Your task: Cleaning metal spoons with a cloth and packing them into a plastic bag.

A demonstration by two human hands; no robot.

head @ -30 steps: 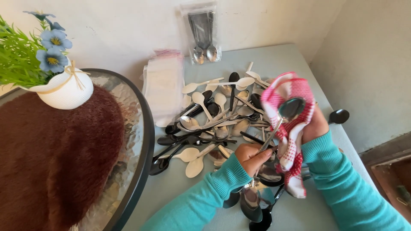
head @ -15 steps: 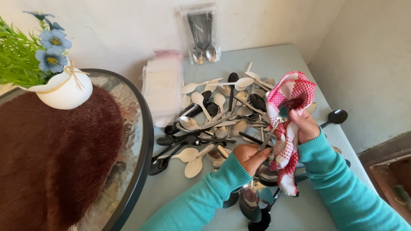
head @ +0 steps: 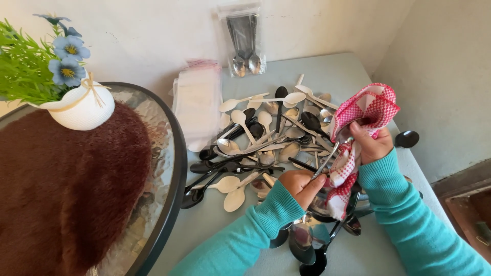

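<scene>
My left hand (head: 300,186) pinches the handle end of a metal spoon (head: 328,159) that slants up to the right. My right hand (head: 372,141) grips a red-and-white checked cloth (head: 369,109) wrapped around the spoon's bowl, with the cloth's tail hanging down past my wrist. Both hands hover over a heap of white, black and metal spoons (head: 266,140) spread across a pale grey table (head: 353,76). Both sleeves are teal.
A clear bag of spoons (head: 244,42) leans on the wall at the back. A stack of clear plastic sleeves (head: 197,105) lies left of the heap. A round glass table (head: 163,153) with a brown furry mat (head: 61,189) and a white flower pot (head: 79,108) stands at left.
The cloth has closed over the spoon's bowl, which was bare a second ago. My right hand rubbed it and shifted slightly right; my left hand kept its hold on the handle.
</scene>
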